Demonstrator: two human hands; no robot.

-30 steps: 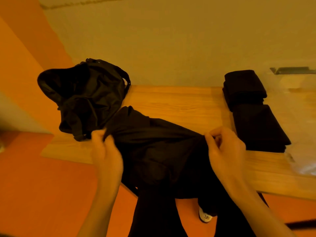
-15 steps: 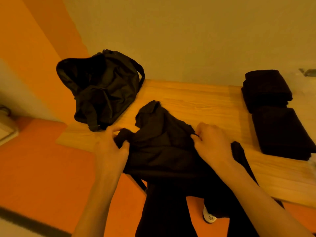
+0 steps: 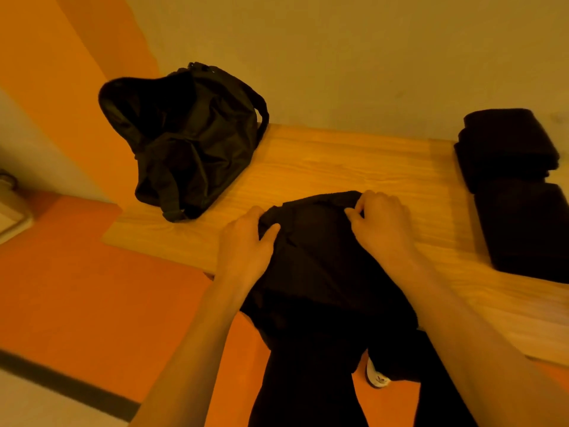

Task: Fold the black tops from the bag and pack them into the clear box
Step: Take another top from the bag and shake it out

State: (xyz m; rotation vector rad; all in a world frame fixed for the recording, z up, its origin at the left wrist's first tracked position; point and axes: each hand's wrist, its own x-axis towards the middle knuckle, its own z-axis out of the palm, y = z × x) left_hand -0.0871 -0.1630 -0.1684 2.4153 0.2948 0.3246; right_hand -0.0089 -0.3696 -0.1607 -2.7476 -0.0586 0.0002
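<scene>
At the near edge of the wooden table point(image 3: 338, 161), holds a bunched black top point(image 3: 323, 272) by its far edge, partly on the wood and partly hanging off toward the floor. Pinches the left corner of that edge between thumb and fingers of the left hand point(image 3: 246, 241). Curls the right hand point(image 3: 381, 226) over the right corner, fingers closed on the cloth. Spaces the two grips apart and roughly level, probably to draw the edge taut and lay the garment flat before any fold. Leaves bare wood just ahead, likely as room for spreading. Has the black bag point(image 3: 191, 143) slumped open at the far left corner, near enough for fetching another piece, contents lost in shadow. Has the folded tops point(image 3: 508, 149) in two piles at the right end, one behind the other, well apart from both hands, seemingly parked there for packing. Gives no sight of the clear box. Looks like the straightening stage, with folding of this piece not yet begun.
</scene>
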